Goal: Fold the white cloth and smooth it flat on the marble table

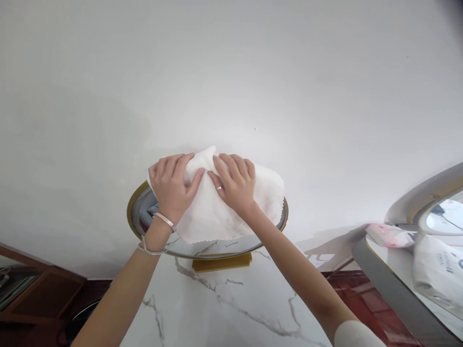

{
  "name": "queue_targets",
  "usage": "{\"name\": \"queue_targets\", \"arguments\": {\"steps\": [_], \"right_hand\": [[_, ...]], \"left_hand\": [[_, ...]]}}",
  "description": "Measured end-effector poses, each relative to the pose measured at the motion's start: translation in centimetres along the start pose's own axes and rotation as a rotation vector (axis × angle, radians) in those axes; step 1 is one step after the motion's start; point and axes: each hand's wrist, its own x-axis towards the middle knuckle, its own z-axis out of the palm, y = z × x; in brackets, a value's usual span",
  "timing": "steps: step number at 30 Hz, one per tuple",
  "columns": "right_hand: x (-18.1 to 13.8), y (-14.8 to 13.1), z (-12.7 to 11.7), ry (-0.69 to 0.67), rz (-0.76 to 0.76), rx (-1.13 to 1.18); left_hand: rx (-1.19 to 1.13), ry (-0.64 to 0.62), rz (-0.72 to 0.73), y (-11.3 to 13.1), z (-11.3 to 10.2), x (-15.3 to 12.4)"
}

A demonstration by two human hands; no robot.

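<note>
A white cloth [220, 212] is pressed against a round gold-rimmed mirror [134, 207] that stands on a gold base [221, 262] against the white wall. My left hand [172, 185], with bracelets at the wrist, grips the cloth's upper left part with curled fingers. My right hand [234, 184], wearing a ring, lies on the cloth beside it, fingers bent over the fabric. The two hands touch at the middle. The cloth hides most of the mirror's glass.
The mirror stands on a white marble-patterned top [231, 308]. At the right is another curved-edged surface [394, 284] with a pink-white packet [388, 235] and a white bag [439, 272]. Dark red wooden furniture [39, 294] lies lower left.
</note>
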Motion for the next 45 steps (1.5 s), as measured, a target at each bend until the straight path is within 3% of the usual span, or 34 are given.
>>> {"name": "queue_targets", "arguments": {"steps": [4, 8, 13, 16, 19, 22, 24, 28, 31, 34, 40, 43, 45], "right_hand": [[-1.9, 2.6, -1.1, 0.109, 0.113, -0.023], [-6.1, 5.4, -2.2, 0.194, 0.365, -0.012], [-12.6, 6.8, -2.0, 0.317, 0.633, 0.001], [-16.0, 7.0, -1.3, 0.381, 0.632, -0.044], [-20.2, 7.0, 0.1, 0.346, 0.465, -0.074], [-25.5, 6.7, 1.7, 0.209, 0.309, -0.101], [-29.2, 6.4, 2.2, -0.02, 0.306, -0.058], [-33.8, 6.3, 1.6, -0.564, 0.216, 0.3], [-34.6, 7.2, 0.7, -0.691, 0.061, 0.563], [-34.3, 8.2, 0.4, -0.707, 0.014, 0.662], [-32.3, 8.9, -0.4, -0.811, 0.091, 0.556], [-29.7, 9.9, -1.2, -0.831, 0.139, 0.446], [-27.1, 10.9, -1.8, -0.726, 0.103, 0.39]], "left_hand": [[-0.052, -0.063, 0.134, 3.2, 1.5, 1.8], [-0.073, -0.209, 0.336, 8.3, 3.3, 3.3], [-0.119, -0.382, 0.59, 13.6, 5.6, 2.2], [-0.233, -0.352, 0.674, 14.3, 7.0, 0.2], [-0.36, -0.289, 0.719, 13.1, 8.2, -2.7], [-0.386, -0.312, 0.738, 10.6, 8.8, -7.2], [-0.358, -0.405, 0.715, 8.6, 8.8, -11.1], [-0.364, -0.713, 0.582, 5.5, 8.5, -19.6], [-0.361, -0.806, 0.496, 5.1, 8.8, -24.1], [-0.343, -0.721, 0.426, 6.2, 9.3, -26.3], [-0.235, -0.178, 0.179, 9.6, 10.5, -25.5], [-0.226, -0.141, 0.15, 10.3, 11.5, -23.1], [-0.235, -0.162, 0.146, 10.2, 12.0, -20.4]]}}
